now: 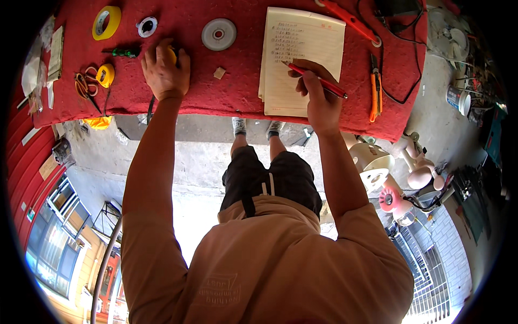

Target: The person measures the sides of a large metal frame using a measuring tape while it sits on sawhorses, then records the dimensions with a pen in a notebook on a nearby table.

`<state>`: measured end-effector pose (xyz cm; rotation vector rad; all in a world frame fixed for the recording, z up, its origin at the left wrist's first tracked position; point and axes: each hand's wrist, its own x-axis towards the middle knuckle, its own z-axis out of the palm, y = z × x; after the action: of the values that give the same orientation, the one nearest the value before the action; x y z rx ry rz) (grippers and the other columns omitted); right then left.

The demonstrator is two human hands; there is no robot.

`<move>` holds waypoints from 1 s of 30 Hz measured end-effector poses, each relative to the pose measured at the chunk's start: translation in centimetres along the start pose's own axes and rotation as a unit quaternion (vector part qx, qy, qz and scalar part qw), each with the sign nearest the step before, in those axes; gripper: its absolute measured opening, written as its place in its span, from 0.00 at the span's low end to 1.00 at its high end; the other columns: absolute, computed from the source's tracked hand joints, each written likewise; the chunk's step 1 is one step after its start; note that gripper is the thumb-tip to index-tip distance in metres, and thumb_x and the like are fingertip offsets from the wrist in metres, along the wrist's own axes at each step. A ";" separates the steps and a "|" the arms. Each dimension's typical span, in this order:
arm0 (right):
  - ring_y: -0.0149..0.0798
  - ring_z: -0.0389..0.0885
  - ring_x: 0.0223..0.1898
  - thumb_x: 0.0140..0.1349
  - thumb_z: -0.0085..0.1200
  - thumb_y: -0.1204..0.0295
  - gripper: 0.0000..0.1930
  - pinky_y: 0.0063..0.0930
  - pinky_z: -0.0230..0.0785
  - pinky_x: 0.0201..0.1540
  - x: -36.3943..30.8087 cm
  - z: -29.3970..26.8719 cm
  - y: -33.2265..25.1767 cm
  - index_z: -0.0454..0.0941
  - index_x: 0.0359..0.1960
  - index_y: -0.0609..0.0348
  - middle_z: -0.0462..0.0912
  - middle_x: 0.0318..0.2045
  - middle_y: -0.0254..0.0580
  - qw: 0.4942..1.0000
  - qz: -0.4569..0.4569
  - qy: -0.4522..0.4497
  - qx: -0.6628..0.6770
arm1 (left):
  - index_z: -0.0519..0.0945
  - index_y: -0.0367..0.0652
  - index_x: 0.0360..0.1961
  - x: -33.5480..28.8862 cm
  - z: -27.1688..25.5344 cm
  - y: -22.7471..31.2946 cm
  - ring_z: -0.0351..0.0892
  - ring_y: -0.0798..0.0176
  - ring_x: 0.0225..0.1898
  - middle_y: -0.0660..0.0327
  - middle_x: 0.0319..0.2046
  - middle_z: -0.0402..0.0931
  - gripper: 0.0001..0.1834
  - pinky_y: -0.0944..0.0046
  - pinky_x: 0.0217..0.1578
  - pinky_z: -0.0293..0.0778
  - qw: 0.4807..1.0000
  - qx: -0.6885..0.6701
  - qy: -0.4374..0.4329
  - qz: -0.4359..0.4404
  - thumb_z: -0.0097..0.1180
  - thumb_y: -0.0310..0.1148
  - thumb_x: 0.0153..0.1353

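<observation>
Pinching a red pen (318,80) in our right hand (318,100), we rest its tip on the notepad (302,59) at upper centre. Our left hand (166,73) lies with fingers curled over a yellow object (172,52), mostly hidden. A grey disc (218,34), yellow tape roll (106,22), scissors (83,85) and orange knife (374,92) lie on the red felt table (226,92). Fan parts at lower right are hard to make out.

Daylight, strong and even; the red felt-covered table (226,92) is well lit and sharp. Pale concrete floor (189,162) is near overexposed, with a soft shadow under the table edge. Heavy fisheye bending at the rim; black vignette corners. No motion blur.
</observation>
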<state>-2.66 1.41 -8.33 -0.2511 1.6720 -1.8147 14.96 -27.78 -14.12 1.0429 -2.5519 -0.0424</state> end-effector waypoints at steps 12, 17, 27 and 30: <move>0.21 0.80 0.32 0.65 0.63 0.83 0.05 0.17 0.73 0.32 0.8 1.1 2.4 0.82 0.40 0.65 0.85 0.33 0.33 0.982 -0.114 -0.015 -0.147 | 0.82 0.51 0.55 -0.1 0.3 -0.3 0.79 0.48 0.55 0.59 0.50 0.83 0.20 0.48 0.61 0.71 1.000 0.006 0.010 0.017 0.65 0.41 0.61; 0.25 0.84 0.29 0.61 0.64 0.83 0.05 0.21 0.76 0.30 1.1 1.0 3.6 0.82 0.37 0.64 0.85 0.30 0.35 0.964 -0.164 0.009 -0.211 | 0.82 0.51 0.55 -0.2 0.3 -0.5 0.79 0.48 0.55 0.59 0.50 0.83 0.20 0.48 0.61 0.71 1.000 -0.002 0.019 0.020 0.65 0.40 0.61; 0.32 0.84 0.25 0.57 0.67 0.82 0.07 0.25 0.76 0.29 1.6 1.4 5.3 0.83 0.35 0.61 0.84 0.26 0.40 0.951 -0.194 0.048 -0.236 | 0.82 0.51 0.55 0.1 0.3 -0.5 0.79 0.48 0.55 0.58 0.51 0.83 0.20 0.47 0.61 0.72 0.999 -0.001 0.016 0.029 0.65 0.40 0.61; 0.34 0.84 0.25 0.56 0.67 0.82 0.07 0.25 0.76 0.29 1.6 1.5 5.3 0.83 0.34 0.61 0.84 0.26 0.40 0.941 -0.215 0.051 -0.255 | 0.82 0.51 0.55 0.1 0.3 -0.5 0.79 0.48 0.55 0.58 0.51 0.83 0.20 0.47 0.61 0.72 0.999 -0.004 0.021 0.030 0.65 0.41 0.61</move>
<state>-1.33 -0.65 -13.59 -0.8119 2.2836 -1.6651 15.11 -28.22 -14.46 0.9527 -2.5417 -0.0146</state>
